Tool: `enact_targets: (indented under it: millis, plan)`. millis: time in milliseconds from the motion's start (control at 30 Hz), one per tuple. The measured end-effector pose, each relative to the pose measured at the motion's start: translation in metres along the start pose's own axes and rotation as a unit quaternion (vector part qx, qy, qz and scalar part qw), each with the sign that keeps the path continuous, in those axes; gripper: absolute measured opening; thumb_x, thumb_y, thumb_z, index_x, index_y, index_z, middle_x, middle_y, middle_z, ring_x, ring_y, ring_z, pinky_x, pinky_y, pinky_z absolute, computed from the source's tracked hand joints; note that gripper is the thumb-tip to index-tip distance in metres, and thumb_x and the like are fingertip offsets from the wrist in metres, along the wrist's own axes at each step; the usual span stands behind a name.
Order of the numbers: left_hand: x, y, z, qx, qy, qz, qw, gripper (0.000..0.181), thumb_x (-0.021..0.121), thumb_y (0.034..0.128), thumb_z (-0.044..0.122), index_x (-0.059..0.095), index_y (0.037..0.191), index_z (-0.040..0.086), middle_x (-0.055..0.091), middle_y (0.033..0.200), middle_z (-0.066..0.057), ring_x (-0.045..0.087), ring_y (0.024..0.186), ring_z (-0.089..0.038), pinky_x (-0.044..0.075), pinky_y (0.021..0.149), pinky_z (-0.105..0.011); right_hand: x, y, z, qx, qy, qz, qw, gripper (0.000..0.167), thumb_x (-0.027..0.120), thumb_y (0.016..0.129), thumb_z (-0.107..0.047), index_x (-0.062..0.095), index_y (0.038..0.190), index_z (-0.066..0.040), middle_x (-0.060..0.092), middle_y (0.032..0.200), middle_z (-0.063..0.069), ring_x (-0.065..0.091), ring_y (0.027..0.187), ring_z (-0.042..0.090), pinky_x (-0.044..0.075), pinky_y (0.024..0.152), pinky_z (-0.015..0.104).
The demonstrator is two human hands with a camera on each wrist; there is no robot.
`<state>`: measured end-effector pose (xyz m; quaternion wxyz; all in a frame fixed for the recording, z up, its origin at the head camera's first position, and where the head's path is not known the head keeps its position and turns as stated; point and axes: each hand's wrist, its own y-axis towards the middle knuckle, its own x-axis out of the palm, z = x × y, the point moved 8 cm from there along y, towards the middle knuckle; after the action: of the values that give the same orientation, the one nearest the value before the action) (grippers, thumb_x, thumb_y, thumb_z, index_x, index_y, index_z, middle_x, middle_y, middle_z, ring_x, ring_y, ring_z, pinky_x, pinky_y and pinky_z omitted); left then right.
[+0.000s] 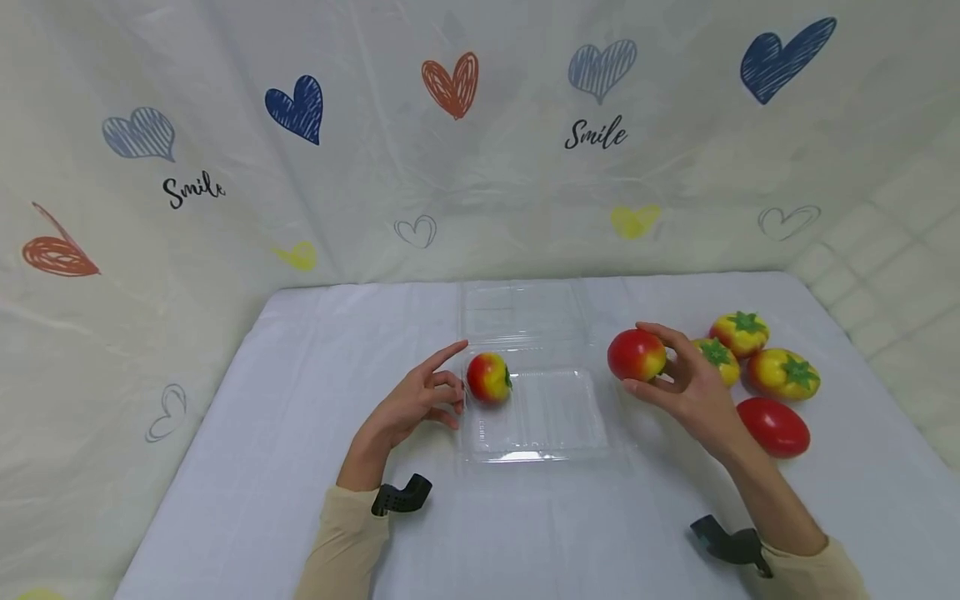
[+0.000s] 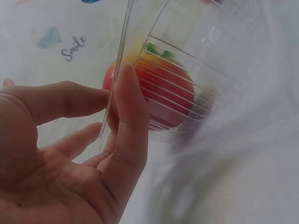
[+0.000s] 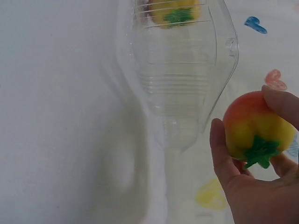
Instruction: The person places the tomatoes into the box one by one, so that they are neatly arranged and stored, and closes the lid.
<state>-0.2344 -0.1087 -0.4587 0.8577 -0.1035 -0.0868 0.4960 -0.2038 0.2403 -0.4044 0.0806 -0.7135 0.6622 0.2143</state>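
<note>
A clear plastic clamshell box (image 1: 536,417) lies on the white table with its lid folded back. Inside, against the left wall, sits a red-and-yellow toy tomato (image 1: 487,378) with a green leafy top. My left hand (image 1: 420,396) pinches the box's left rim; in the left wrist view, thumb and finger (image 2: 132,135) stand on either side of the plastic edge. To the right of the box, my right hand (image 1: 693,392) holds another toy tomato (image 1: 634,355) above the table. Its green top (image 3: 261,151) faces the palm in the right wrist view.
Several more toy tomatoes (image 1: 783,374) are grouped at the table's right, behind and beside the right hand. One red toy tomato (image 1: 774,427) lies nearest the right forearm. A white cloth backdrop (image 1: 510,183) printed with hearts hangs behind the table.
</note>
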Motion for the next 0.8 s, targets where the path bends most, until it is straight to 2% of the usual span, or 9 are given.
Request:
enact_targets:
  millis: [167,367,567,633,733,800]
  plan:
    - [0.0,0.0,0.0,-0.002,0.002,0.001,1.0,0.074,0.058,0.1015,0.005,0.027,0.166,0.025,0.059,0.091,-0.002,0.063,0.078,-0.019,0.065,0.068,-0.032,0.0,0.0,-0.004,-0.004,-0.014,0.005,0.9999,0.084,0.081,0.089,-0.012,0.039,0.161,-0.023,0.041,0.158,0.011,0.045,0.127,-0.005,0.057,0.083,0.011]
    - [-0.001,0.001,0.0,0.002,0.001,0.002,1.0,0.074,0.057,0.1013,0.005,0.027,0.166,0.024,0.059,0.091,-0.002,0.063,0.078,-0.019,0.065,0.068,-0.032,0.001,0.001,-0.009,-0.005,-0.009,0.012,0.9999,0.08,0.08,0.089,-0.013,0.041,0.159,-0.021,0.043,0.157,0.01,0.039,0.134,-0.003,0.053,0.087,0.006]
    - [-0.002,0.0,-0.001,-0.001,0.001,0.002,1.0,0.074,0.059,0.1009,0.006,0.028,0.166,0.025,0.059,0.091,-0.002,0.064,0.078,-0.019,0.065,0.068,-0.033,0.002,0.001,-0.011,-0.002,-0.014,0.009,0.9999,0.077,0.079,0.09,-0.015,0.042,0.158,-0.017,0.044,0.154,0.012,0.04,0.132,-0.002,0.052,0.088,0.005]
    - [-0.001,0.0,-0.001,-0.002,0.0,0.002,1.0,0.075,0.059,0.1008,0.006,0.028,0.166,0.026,0.059,0.091,-0.002,0.064,0.078,-0.019,0.065,0.068,-0.033,0.002,0.001,-0.012,-0.001,-0.015,0.006,0.9999,0.077,0.079,0.091,-0.015,0.042,0.158,-0.018,0.043,0.156,0.012,0.042,0.135,0.004,0.053,0.087,0.006]
    - [-0.002,0.0,-0.002,-0.001,0.0,0.001,1.0,0.074,0.059,0.1007,0.006,0.028,0.166,0.025,0.059,0.091,-0.002,0.063,0.078,-0.019,0.065,0.068,-0.033,0.003,0.0,-0.015,-0.003,-0.007,0.0,1.0,0.081,0.079,0.09,-0.012,0.039,0.16,-0.023,0.04,0.159,0.011,0.045,0.14,0.02,0.055,0.086,0.009]
    - [-0.001,0.001,-0.003,0.0,0.0,0.0,1.0,0.075,0.059,0.1006,0.005,0.028,0.165,0.025,0.059,0.091,-0.002,0.063,0.078,-0.018,0.065,0.068,-0.033,0.004,0.0,-0.017,-0.007,0.002,-0.004,1.0,0.083,0.079,0.09,-0.009,0.038,0.16,-0.025,0.038,0.161,0.009,0.045,0.141,0.025,0.056,0.086,0.011]
